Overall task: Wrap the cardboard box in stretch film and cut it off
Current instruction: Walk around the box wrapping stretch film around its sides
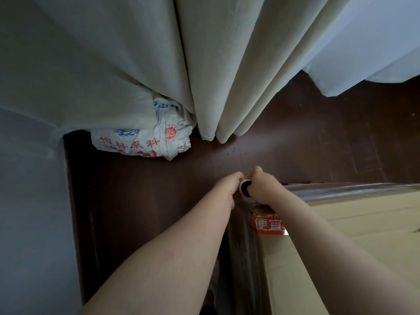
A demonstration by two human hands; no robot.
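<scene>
1. Here, the only container showing is the cardboard box point(354, 246) below and to the right of your fingers; its top is closed, so its contents cannot be seen.
2. The printed white sack point(145, 138) is lying well beyond your fingers on the left, tucked under the curtain point(204, 64); its mouth is hidden.
3. You are holding the stretch film roll point(245, 188) between both hands at the box's near-left corner. Only the round end of its pale tube, with a dark hollow centre, is showing.
4. Your left hand point(227, 187) is curling its fingers round the roll from the left.
5. Your right hand point(263, 186) is curling round it from the right, its fingers closed on the tube.
6. The film is running from under your fingers down the box's left side and away to the right along its far edge, lying shiny, wrinkled and clear against the cardboard.
7. The box is looking smooth, tan and flat-faced, with straight edges and a red label point(267, 225) bearing white characters just below your right wrist, under the film.
8. The floor point(147, 201) beneath your fingers is dark brown, hard and scuffed; the curtain is hanging in soft pale folds.
</scene>
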